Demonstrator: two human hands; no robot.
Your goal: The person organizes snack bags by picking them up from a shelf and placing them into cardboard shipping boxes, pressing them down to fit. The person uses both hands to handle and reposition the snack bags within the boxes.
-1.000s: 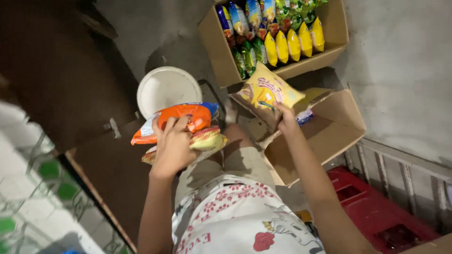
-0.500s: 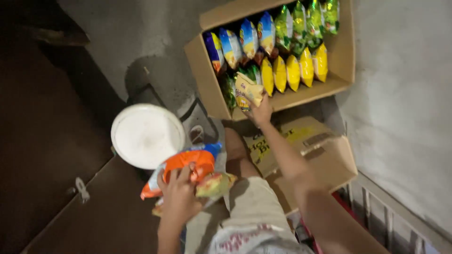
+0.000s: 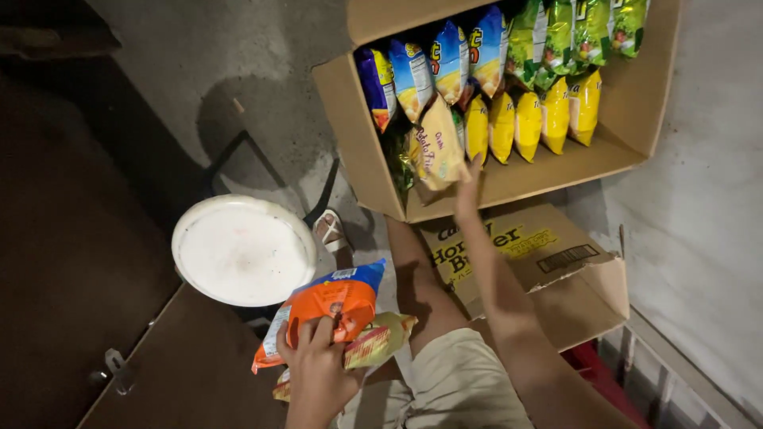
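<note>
My left hand (image 3: 318,369) grips a stack of snack bags low in the view: an orange bag (image 3: 326,306) on top and a yellow-green bag (image 3: 381,340) under it. My right hand (image 3: 467,187) reaches up into a large open cardboard box (image 3: 350,135), fingers against a pale yellow snack bag (image 3: 435,147) that stands tilted in the box. The box holds rows of blue bags (image 3: 429,59), green bags (image 3: 572,32) and yellow bags (image 3: 528,123), all standing on end.
A second cardboard box (image 3: 556,270) lies below the large one, by my knee. A white round lid or bucket top (image 3: 242,250) sits at the left on the concrete floor. A sandalled foot (image 3: 330,230) shows beside it. Something red (image 3: 604,381) lies at lower right.
My right hand carried the pale yellow bag up from near my lap into the large box. The view moved closer to the box. My left hand kept its hold on the stack.
</note>
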